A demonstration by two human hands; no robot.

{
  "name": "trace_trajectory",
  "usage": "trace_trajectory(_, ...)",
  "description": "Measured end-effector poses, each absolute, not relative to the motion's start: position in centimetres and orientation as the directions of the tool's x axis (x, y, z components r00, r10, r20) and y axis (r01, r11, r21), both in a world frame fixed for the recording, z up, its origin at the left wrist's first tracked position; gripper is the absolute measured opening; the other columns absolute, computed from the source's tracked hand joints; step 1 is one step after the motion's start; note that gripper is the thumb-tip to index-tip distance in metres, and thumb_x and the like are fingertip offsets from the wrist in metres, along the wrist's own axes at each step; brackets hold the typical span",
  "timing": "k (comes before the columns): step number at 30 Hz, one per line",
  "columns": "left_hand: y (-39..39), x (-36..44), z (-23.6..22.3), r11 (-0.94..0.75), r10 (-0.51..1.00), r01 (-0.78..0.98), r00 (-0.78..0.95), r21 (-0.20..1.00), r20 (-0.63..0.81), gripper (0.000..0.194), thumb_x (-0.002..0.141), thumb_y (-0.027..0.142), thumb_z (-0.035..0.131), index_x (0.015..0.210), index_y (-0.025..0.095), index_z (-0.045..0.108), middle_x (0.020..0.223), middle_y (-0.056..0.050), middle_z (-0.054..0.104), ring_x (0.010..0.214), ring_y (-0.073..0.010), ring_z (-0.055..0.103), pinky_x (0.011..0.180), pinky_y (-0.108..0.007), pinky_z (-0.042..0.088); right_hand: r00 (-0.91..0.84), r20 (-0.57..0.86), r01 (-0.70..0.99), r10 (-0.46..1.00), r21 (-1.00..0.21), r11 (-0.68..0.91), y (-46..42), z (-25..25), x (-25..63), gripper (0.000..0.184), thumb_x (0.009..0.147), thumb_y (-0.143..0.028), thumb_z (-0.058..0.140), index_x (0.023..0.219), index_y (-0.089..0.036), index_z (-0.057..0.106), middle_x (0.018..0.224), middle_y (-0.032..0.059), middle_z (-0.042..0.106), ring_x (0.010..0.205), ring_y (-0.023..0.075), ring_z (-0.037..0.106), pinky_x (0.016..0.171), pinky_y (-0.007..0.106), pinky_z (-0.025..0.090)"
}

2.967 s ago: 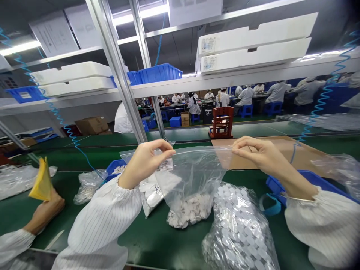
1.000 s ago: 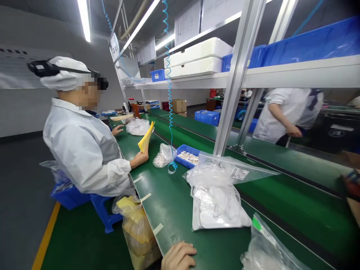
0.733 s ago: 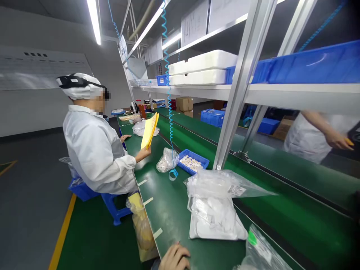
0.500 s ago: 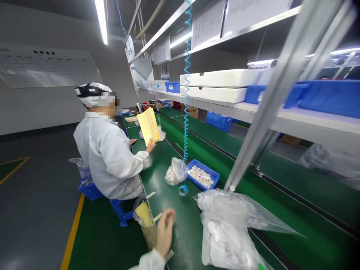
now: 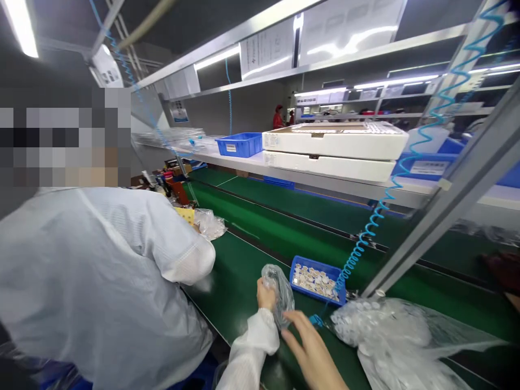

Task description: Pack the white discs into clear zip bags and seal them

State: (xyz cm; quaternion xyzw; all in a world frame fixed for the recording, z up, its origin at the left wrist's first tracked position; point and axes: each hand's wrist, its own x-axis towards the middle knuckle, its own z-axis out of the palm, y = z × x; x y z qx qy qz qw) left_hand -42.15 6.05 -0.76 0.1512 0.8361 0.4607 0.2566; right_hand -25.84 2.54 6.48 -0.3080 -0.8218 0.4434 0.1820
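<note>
Gathered up from lying loose, the clear bag [image 5: 283, 292] sits clasped in my left hand [image 5: 266, 295], steadied, I judge, for my right hand [image 5: 313, 349], fingers spread nearer me, contact unclear, the blue tray [image 5: 313, 295] just right of the grip.

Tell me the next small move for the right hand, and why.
Probably close the right hand on the near end of the clear plastic bag: it is open right by that end, contact unclear, while the left hand seems to grip the bag's left side.
</note>
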Motion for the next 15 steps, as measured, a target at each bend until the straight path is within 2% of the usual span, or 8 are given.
trace_trajectory(2, 4.4, -42.5, -0.6, 0.479, 0.527, 0.004, -0.801, 0.878, -0.284, 0.02, 0.088, 0.023, 0.057, 0.105, 0.012, 0.058, 0.074, 0.001, 0.062, 0.056, -0.0096, 0.057, 0.056, -0.025, 0.05, -0.662, -0.047, 0.377, 0.748, -0.884, 0.278, 4.4, 5.2, -28.6, 0.04, 0.095, -0.033, 0.032, 0.126, -0.02, 0.053, 0.131, 0.0103, 0.056, 0.123, 0.0191, 0.052, 0.104, 0.031, 0.041)
trace_trajectory(5, 2.2, -43.8, 0.1, 0.42, 0.543, -0.003, -0.8, 0.908, -0.254, 0.028, 0.079, 0.018, 0.06, 0.106, 0.014, 0.058, 0.065, 0.003, 0.06, 0.05, -0.0101, 0.055, 0.053, -0.023, 0.047, -0.653, -0.168, 0.445, 0.739, -0.875, 0.194, 5.9, 2.1, -31.1, 0.034, 0.086, -0.024, 0.047, 0.116, -0.016, 0.061, 0.12, 0.0126, 0.063, 0.116, 0.0224, 0.058, 0.102, 0.034, 0.042)
trace_trajectory(8, 0.3, -46.2, 1.4, 0.394, 0.522, 0.004, -0.824, 0.919, -0.22, 0.036, 0.069, 0.021, 0.063, 0.104, 0.015, 0.061, 0.062, 0.004, 0.058, 0.052, -0.0121, 0.056, 0.055, -0.024, 0.046, -0.628, -0.279, 0.504, 0.727, -0.857, 0.107, 6.8, -0.5, -31.9, 0.026, 0.076, -0.023, 0.059, 0.1, -0.016, 0.067, 0.1, 0.0102, 0.071, 0.097, 0.0244, 0.066, 0.09, 0.036, 0.049)
trace_trajectory(10, -0.6, -47.7, 2.4, 0.392, 0.516, 0.018, -0.832, 0.92, -0.204, 0.037, 0.064, 0.023, 0.065, 0.1, 0.014, 0.063, 0.059, 0.004, 0.056, 0.051, -0.0131, 0.055, 0.055, -0.025, 0.046, -0.612, -0.306, 0.509, 0.73, -0.858, 0.067, 8.3, -1.2, -31.7, 0.023, 0.078, -0.029, 0.059, 0.096, -0.017, 0.068, 0.092, 0.0077, 0.072, 0.089, 0.0222, 0.067, 0.082, 0.035, 0.052)
trace_trajectory(12, -1.1, -48.6, 3.4, 0.397, 0.517, 0.043, -0.836, 0.917, -0.184, 0.039, 0.059, 0.026, 0.068, 0.097, 0.014, 0.065, 0.058, 0.005, 0.056, 0.051, -0.0137, 0.054, 0.056, -0.027, 0.045, -0.55, -0.307, 0.527, 0.777, -0.849, 0.038, 10.9, -1.2, -30.9, 0.028, 0.084, -0.035, 0.055, 0.101, -0.016, 0.066, 0.097, 0.0082, 0.07, 0.092, 0.0212, 0.066, 0.083, 0.036, 0.052)
trace_trajectory(15, -0.8, -49.0, 4.6, 0.411, 0.522, 0.094, -0.84, 0.907, -0.149, 0.039, 0.053, 0.032, 0.073, 0.087, 0.014, 0.068, 0.06, 0.003, 0.058, 0.053, -0.015, 0.055, 0.057, -0.028, 0.045, -0.316, -0.298, 0.63, 0.901, -0.775, -0.035, 15.9, -1.2, -28.5, 0.035, 0.091, -0.034, 0.049, 0.119, -0.015, 0.057, 0.124, 0.0126, 0.059, 0.116, 0.0234, 0.054, 0.099, 0.043, 0.042)
